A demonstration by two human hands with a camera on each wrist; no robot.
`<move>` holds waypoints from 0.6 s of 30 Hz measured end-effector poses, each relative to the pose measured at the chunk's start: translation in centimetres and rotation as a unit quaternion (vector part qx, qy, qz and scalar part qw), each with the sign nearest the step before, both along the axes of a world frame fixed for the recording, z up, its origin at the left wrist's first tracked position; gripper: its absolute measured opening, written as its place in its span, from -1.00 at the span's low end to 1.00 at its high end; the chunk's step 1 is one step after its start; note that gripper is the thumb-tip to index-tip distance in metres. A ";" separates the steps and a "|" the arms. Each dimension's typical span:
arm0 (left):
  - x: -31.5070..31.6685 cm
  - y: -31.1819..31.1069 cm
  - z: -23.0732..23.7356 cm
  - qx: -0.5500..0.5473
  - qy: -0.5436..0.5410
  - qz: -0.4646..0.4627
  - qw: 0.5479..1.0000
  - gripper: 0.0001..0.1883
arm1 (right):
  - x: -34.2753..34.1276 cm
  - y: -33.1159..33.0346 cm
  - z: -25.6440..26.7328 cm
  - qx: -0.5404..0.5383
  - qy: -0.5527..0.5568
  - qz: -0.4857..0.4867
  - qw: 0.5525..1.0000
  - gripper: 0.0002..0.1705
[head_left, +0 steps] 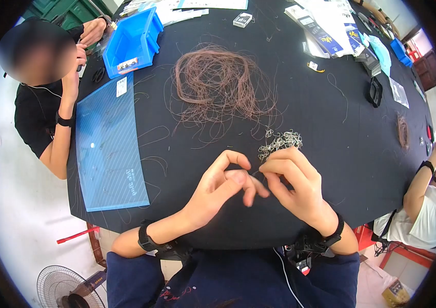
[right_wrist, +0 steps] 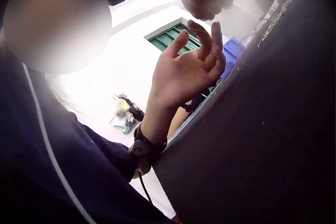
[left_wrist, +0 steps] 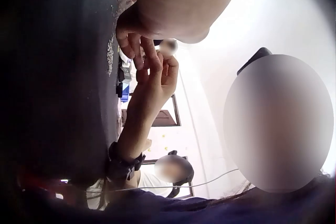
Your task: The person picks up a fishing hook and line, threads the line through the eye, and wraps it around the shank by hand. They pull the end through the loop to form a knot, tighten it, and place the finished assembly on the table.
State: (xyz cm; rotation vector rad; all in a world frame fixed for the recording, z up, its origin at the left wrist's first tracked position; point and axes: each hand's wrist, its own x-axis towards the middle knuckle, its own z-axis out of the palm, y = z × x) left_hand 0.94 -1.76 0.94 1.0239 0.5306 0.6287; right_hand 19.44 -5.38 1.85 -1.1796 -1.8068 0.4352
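Observation:
Both hands meet above the near side of a black table. My right hand (head_left: 297, 182) has its thumb and index fingertips together, pinching a very thin thread. Facing it, my left hand (head_left: 220, 185) has its thumb and fingers apart and loosely bent; a fine line of thread crosses near its index fingertip in the right wrist view, where the left palm (right_wrist: 186, 79) shows. Just beyond the right fingers lies a pile of small silver wire pieces (head_left: 283, 141). Farther off spreads a loose tangle of brown thread (head_left: 218, 84).
On the left lie a blue striped plastic folder (head_left: 113, 149) with stray threads and a blue bin (head_left: 133, 43). A person (head_left: 38, 92) sits beyond them, another person (head_left: 423, 205) at the right. Packets (head_left: 325, 33), a black ring-shaped object (head_left: 374, 92) and a small brown bundle (head_left: 402, 132) lie right.

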 end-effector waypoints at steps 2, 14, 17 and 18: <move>-0.1 -0.1 0.4 -0.072 -0.039 -0.019 0.996 -0.79 | 0.1 0.1 0.0 0.019 -0.022 0.010 1.000 -0.74; -0.3 -0.2 0.8 0.311 0.177 0.116 0.927 -0.76 | 0.0 -0.3 -0.1 0.116 0.053 0.045 0.991 -0.60; -0.4 -0.3 0.5 0.349 0.166 0.128 0.914 -0.77 | 0.0 -0.4 -0.3 0.133 0.048 0.056 0.988 -0.59; -0.4 -0.3 0.7 0.349 0.161 0.128 0.914 -0.78 | 0.0 -0.3 -0.3 0.136 0.044 0.061 0.988 -0.59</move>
